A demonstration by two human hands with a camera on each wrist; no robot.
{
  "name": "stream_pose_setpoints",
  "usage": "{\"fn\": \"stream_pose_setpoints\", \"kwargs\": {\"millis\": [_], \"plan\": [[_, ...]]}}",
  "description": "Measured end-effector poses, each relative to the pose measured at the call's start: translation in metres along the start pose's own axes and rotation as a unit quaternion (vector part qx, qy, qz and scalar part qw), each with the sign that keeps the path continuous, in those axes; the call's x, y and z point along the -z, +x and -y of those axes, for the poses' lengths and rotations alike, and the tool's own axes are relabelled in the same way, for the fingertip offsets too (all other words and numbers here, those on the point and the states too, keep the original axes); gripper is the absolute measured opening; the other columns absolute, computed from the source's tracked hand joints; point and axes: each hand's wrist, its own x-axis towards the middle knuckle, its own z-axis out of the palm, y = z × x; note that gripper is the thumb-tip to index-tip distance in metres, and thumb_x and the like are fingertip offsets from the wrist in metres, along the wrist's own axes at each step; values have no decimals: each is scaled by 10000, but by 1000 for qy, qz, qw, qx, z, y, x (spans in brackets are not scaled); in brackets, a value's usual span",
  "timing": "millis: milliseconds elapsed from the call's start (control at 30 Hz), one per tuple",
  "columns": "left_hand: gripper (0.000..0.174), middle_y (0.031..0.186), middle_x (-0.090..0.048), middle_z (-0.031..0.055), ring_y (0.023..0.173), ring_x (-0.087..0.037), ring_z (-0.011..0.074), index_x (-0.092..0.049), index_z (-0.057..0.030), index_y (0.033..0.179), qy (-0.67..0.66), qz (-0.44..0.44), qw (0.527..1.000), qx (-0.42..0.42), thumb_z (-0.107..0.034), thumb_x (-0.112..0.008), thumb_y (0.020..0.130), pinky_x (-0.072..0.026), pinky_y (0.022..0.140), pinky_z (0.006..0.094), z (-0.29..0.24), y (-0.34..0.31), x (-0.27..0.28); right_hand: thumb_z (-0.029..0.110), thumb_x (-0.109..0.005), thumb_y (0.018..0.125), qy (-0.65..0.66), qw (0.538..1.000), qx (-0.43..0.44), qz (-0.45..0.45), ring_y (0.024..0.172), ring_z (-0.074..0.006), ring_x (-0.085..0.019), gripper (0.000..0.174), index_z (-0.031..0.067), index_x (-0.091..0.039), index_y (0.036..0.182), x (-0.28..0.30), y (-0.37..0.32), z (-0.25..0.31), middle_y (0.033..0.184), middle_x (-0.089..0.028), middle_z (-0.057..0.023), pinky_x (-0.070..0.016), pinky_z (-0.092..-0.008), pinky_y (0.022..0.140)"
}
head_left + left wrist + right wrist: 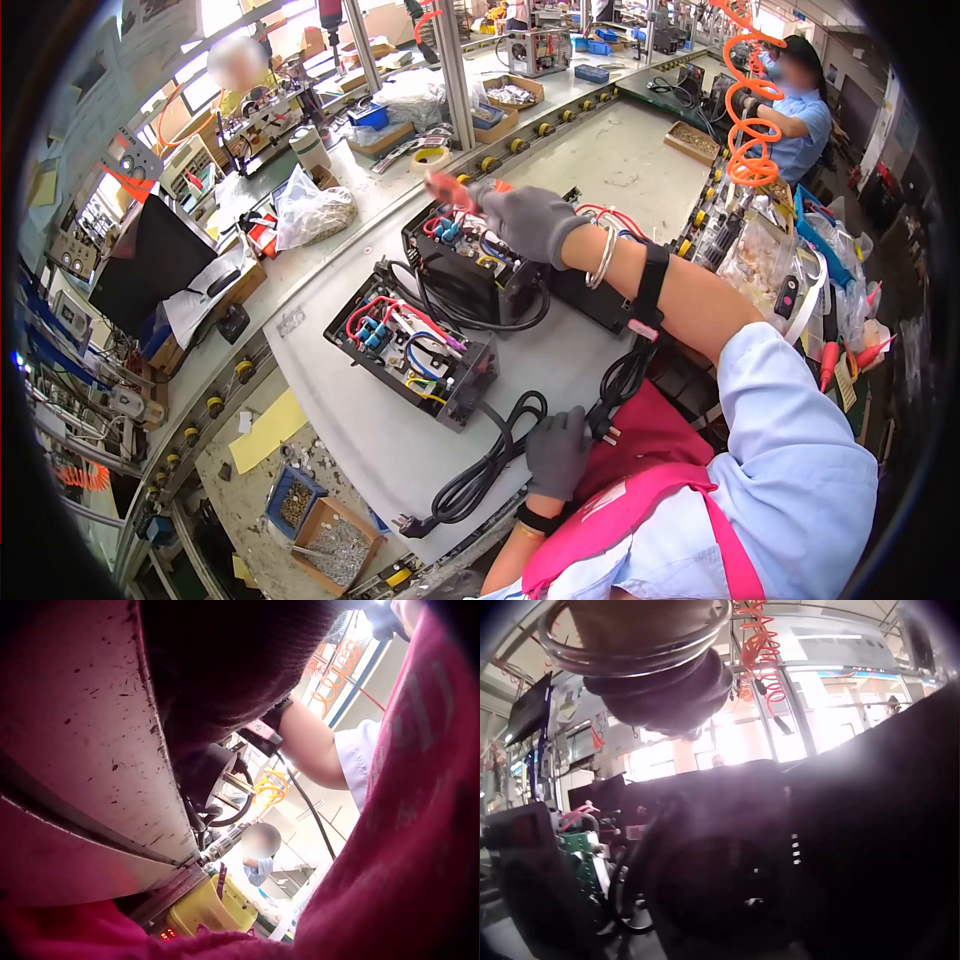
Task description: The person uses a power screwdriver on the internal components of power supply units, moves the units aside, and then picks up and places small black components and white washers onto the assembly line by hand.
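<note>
In the head view, the grey-gloved right hand (530, 222) reaches over a black open-topped unit (465, 275) and grips a blurred red object (450, 190). Its curled fingers also show in the right wrist view, the hand (667, 697) above dark casings. A second open unit (410, 360), with red, blue and yellow wires, lies in front on the pale board (330, 270). The gloved left hand (558, 455) rests at the board's near edge, between a coiled black cord (475, 485) and another cord's bundle (625, 375). Whether it touches either cord is unclear.
A third dark unit (600, 295) lies under the right forearm. Small-parts boxes (335, 545) stand below the board's left edge. A plastic bag (312, 208) and tape roll (430, 160) lie beyond. Orange coiled hoses (750, 120) hang at right, near another person (800, 125).
</note>
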Motion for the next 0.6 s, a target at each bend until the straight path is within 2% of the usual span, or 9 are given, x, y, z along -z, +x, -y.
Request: {"fn": "stream_pose_setpoints", "kwargs": {"millis": [67,133,167,267,367,467,500,600], "plan": [[329,814,-604,80,754,-606,291,-613,-108,1054,-2,2,1000,1,-159,-701,742,-463,648,433,-2,0,0,108,-454,943,2,999,-11,-52,870,-375,-686,369,95,-515,1307,1,-5,6,945,-687,-221,-528,-469,754],[347,815,-602,80,759,-608,290,-613,-111,1057,-4,3,1000,3,-163,-711,728,-463,650,434,-4,2,2,113,-461,942,-20,996,50,64,853,-363,-688,380,90,-522,1317,-19,4,-6,919,-690,-216,-528,-475,734],[356,815,-602,80,761,-608,291,-611,-113,1061,-5,4,1000,1,-165,-714,724,-463,652,434,-3,1,1,111,-473,936,-83,994,20,74,858,-364,-688,400,97,-520,1334,-20,11,-8,931,-690,-213,-526,-471,747],[373,813,-599,82,763,-607,295,-608,-116,1072,-3,4,1000,3,-169,-717,720,-461,655,437,0,1,-3,118,-480,934,18,999,3,-50,834,-358,-690,403,143,-535,1332,-4,0,-1,897,-694,-197,-528,-468,725],[368,811,-597,84,761,-604,298,-606,-115,1076,3,11,1000,6,-169,-711,728,-460,656,439,-3,1,-2,129,-482,937,-65,996,39,52,757,-351,-685,415,166,-532,1347,-28,7,-9,795,-684,-183,-526,-474,676],[356,810,-595,85,757,-601,300,-605,-109,1073,1,7,1000,1,-167,-702,736,-459,655,439,-1,1,0,202,-491,953,-2,995,63,-72,656,-346,-649,381,159,-551,1327,-17,0,-2,720,-639,-189,-506,-457,623],[350,809,-594,85,756,-600,300,-605,-107,1071,1,7,1000,2,-165,-698,739,-459,655,439,-1,1,1,205,-484,955,-7,993,40,-109,668,-347,-656,395,174,-544,1344,-24,-2,0,726,-643,-188,-509,-469,632],[338,808,-594,87,755,-600,300,-604,-104,1068,-6,1,1000,-2,-156,-687,745,-460,653,438,-3,1,0,191,-486,950,-91,994,64,19,647,-347,-654,430,187,-519,1379,-33,5,-3,705,-634,-186,-506,-472,603]]}}
